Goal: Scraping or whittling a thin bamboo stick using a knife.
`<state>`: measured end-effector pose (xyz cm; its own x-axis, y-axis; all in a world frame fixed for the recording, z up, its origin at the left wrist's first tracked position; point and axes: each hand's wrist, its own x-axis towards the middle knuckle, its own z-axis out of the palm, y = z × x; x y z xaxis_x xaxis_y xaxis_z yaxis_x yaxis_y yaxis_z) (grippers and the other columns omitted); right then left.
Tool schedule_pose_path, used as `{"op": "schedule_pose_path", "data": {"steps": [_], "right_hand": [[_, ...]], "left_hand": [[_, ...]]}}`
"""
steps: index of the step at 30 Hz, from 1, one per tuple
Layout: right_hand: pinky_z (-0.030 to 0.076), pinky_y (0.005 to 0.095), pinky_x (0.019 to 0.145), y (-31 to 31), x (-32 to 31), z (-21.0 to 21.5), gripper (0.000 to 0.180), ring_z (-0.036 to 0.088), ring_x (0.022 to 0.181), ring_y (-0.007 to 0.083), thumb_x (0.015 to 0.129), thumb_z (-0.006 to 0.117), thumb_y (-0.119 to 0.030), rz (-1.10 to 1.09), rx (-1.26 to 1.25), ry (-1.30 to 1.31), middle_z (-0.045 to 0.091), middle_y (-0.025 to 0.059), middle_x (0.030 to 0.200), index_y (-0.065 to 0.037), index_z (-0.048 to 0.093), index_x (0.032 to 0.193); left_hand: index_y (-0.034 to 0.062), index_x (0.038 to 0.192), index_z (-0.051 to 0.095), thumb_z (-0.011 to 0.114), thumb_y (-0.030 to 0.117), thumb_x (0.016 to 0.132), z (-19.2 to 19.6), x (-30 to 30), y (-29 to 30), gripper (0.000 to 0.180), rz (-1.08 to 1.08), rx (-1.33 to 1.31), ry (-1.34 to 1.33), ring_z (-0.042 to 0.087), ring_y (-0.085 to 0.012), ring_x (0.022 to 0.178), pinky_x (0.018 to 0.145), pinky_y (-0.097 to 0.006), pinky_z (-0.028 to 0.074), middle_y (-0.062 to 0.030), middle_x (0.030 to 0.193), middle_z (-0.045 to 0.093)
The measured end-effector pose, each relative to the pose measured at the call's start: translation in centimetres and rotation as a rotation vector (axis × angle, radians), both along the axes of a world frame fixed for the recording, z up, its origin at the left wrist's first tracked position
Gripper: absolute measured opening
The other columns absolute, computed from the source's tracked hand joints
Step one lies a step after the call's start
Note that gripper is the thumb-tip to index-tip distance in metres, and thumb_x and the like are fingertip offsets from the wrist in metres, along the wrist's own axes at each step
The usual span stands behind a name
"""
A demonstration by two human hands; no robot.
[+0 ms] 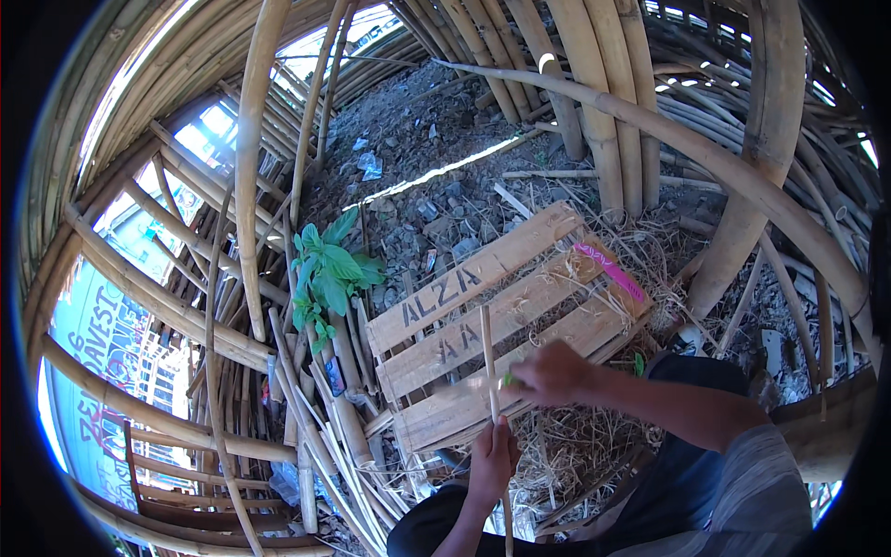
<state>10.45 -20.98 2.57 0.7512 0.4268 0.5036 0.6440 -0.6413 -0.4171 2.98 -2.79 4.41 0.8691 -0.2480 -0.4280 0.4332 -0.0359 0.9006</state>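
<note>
A thin bamboo stick (489,345) stands nearly upright in front of me, its lower end running down past the picture's edge. My left hand (494,457) is closed around it below the middle. Higher up, my right hand (557,373) is closed on what looks like a knife (475,382). Its pale blade is smeared by motion and lies across the stick, and a bit of green shows at the fingers. Behind both hands lies a slatted wooden crate (436,357) with dark lettering and a pink mark, tilted on the ground.
Dry shavings (557,455) cover the ground under my hands and right of the crate. A leafy green plant (332,269) grows at its left. Split bamboo strips (316,427) lie beside my left arm. Thick bamboo poles (594,102) and a long slanting pole (687,148) frame the space.
</note>
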Motion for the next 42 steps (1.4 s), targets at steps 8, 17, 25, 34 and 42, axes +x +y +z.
{"op": "schedule_pose_path", "data": {"steps": [8, 17, 25, 34, 42], "right_hand": [[0.04, 0.0363, 0.035, 0.7, -0.5, -1.0, 0.047, 0.048, 0.032, 0.0187, 0.089, 0.044, -0.048, -0.007, -0.038, 0.05, 0.049, 0.0046, 0.042, -0.01, 0.06, 0.067], [0.042, 0.0355, 0.036, 0.0, -0.1, 0.1, 0.038, 0.049, 0.033, 0.0186, 0.086, 0.054, -0.037, -0.031, 0.061, -0.042, 0.051, 0.0049, 0.044, -0.01, 0.058, 0.059], [0.045, 0.0402, 0.045, -4.6, 4.0, 0.1, 0.047, 0.056, 0.044, 0.0276, 0.09, 0.044, -0.044, -0.405, -0.011, 0.134, 0.053, 0.0097, 0.047, -0.005, 0.061, 0.071], [0.042, 0.0405, 0.046, -4.0, 2.1, 2.7, 0.044, 0.055, 0.046, 0.0293, 0.089, 0.05, -0.039, -0.372, 0.422, 0.257, 0.051, 0.0111, 0.047, -0.003, 0.056, 0.065], [0.044, 0.0399, 0.049, -1.3, -0.4, 1.8, 0.038, 0.058, 0.05, 0.0293, 0.089, 0.05, -0.038, -0.224, 0.127, 0.216, 0.056, 0.0134, 0.055, -0.001, 0.057, 0.081]], "left_hand": [[0.0027, 0.072, 0.045, 0.037, 0.026, 0.098, -2.5, 0.7, 1.0, 0.036, -0.061, 0.42, -0.408, 0.033, -0.0076, 0.043, 0.041, -0.027, 0.028, 0.0017, 0.052, 0.039], [0.0104, 0.07, 0.037, 0.035, 0.03, 0.098, 0.2, 0.3, 0.1, 0.034, 0.044, -0.001, -0.01, 0.026, -0.0037, 0.037, 0.034, -0.022, 0.02, 0.0049, 0.05, 0.03], [0.0111, 0.07, 0.035, 0.035, 0.029, 0.098, 1.4, -1.0, -0.7, 0.033, -0.016, -0.056, -0.007, 0.023, -0.0043, 0.038, 0.035, -0.023, 0.019, 0.0048, 0.05, 0.026], [0.0137, 0.073, 0.036, 0.034, 0.035, 0.098, 1.1, 1.2, 0.1, 0.032, -0.051, -0.426, 0.169, 0.018, -0.0039, 0.038, 0.034, -0.022, 0.013, 0.0063, 0.051, 0.022], [0.012, 0.075, 0.04, 0.035, 0.036, 0.097, 0.4, 1.6, 0.1, 0.033, -0.043, -0.509, 0.218, 0.021, -0.004, 0.042, 0.037, -0.02, 0.018, 0.0066, 0.052, 0.024]]}}
